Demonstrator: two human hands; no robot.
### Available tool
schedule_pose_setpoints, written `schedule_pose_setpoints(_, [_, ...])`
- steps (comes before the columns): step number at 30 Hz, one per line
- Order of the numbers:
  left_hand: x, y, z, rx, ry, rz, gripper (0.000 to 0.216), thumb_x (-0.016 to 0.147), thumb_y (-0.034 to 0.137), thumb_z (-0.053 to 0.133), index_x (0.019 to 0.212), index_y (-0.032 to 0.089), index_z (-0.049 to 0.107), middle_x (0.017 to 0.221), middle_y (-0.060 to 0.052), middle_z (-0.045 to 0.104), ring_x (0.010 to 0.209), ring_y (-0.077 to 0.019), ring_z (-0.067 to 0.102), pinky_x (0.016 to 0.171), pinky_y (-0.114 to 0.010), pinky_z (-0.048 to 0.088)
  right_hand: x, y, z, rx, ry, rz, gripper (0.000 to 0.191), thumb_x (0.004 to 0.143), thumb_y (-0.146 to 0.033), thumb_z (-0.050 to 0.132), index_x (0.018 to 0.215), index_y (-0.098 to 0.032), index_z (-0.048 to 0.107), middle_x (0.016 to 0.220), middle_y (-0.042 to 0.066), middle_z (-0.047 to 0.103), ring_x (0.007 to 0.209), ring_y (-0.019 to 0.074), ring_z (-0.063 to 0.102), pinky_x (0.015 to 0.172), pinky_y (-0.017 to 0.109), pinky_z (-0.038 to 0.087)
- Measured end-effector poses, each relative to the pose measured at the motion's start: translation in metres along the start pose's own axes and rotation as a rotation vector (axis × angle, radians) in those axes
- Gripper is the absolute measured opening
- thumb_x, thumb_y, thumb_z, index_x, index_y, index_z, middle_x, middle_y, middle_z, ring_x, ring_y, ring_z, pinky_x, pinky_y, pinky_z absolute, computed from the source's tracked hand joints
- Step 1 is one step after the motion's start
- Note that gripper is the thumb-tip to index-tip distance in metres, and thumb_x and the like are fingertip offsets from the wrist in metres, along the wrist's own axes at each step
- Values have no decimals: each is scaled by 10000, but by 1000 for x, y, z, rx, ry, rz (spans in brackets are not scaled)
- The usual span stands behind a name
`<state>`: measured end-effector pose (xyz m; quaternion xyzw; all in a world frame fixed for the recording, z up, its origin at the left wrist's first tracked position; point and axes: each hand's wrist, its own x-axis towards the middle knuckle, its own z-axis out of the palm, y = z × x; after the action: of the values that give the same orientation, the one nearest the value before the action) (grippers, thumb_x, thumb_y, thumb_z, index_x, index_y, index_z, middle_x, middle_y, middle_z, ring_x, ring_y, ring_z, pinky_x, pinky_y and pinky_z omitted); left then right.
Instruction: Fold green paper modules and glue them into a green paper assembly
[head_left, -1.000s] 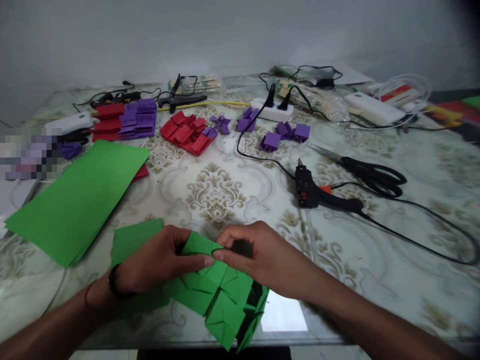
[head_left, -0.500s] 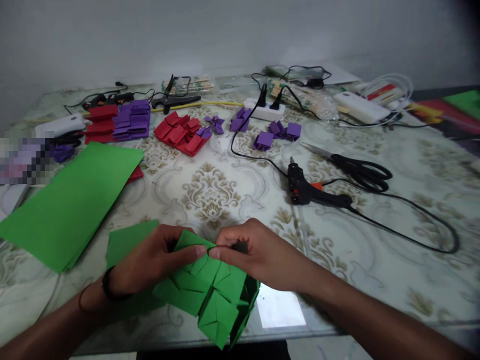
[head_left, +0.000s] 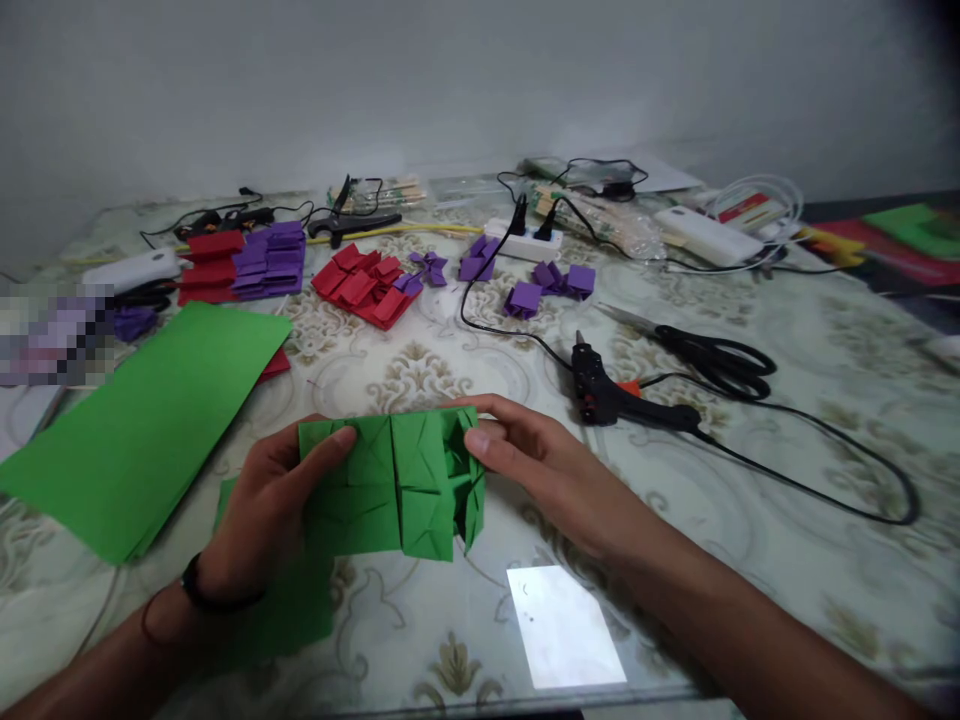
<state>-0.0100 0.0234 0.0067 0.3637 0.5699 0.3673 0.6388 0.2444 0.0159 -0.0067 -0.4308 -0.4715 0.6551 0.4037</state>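
A folded green paper piece (head_left: pixel 375 485), creased into joined box-like units, is held up off the table between both hands. My left hand (head_left: pixel 274 500) grips its left end, thumb on the front face and fingers behind. My right hand (head_left: pixel 536 455) holds the right end, its thumb at the upper corner of an open, hollow side. Under my left wrist lies a flat green paper sheet (head_left: pixel 292 620). A stack of larger green sheets (head_left: pixel 157 420) rests at the left.
A black glue gun (head_left: pixel 626 400) and black scissors (head_left: pixel 712 360) lie at the right, with a looping cord. Farther back are folded red paper (head_left: pixel 364 285), purple paper cubes (head_left: pixel 523 298), a joined red and purple piece (head_left: pixel 266 260), pliers (head_left: pixel 352 220) and a white power strip (head_left: pixel 525 240).
The green folded piece has been lifted and turned more level, its hollow side now facing right. My right hand has moved from the pinch at the top edge to the right end.
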Motion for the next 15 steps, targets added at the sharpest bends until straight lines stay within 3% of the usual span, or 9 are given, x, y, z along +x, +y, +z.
schedule_pose_setpoints(3, [2,-1,-1,41,9,35,394,739,508,945,756,174,737,669,8,693,571,-126,616,515,-214,525,2,4,0,118,-86,38,313,915,-477,843,1012,-198,739,851,-1,747,811,170,730,798,304,597])
schedule_pose_setpoints(6, [3,2,-4,149,-19,101,304,774,406,929,726,178,734,646,22,665,558,-109,572,503,-194,467,2,4,-1,123,-92,107,328,844,-445,915,927,-185,734,829,2,769,782,166,732,754,284,582])
schedule_pose_setpoints(8, [4,7,-7,242,-66,130,224,781,352,925,807,190,772,703,15,709,601,-118,602,538,-197,475,1,4,-2,97,-82,139,349,818,-457,931,891,-182,730,833,11,780,781,171,731,731,280,568])
schedule_pose_setpoints(15, [1,22,-22,406,-474,79,286,893,414,833,1121,243,848,1032,-76,842,911,-239,761,755,-284,594,-3,0,-3,-63,-113,198,384,792,-510,931,805,-187,724,782,2,760,663,145,659,629,265,509])
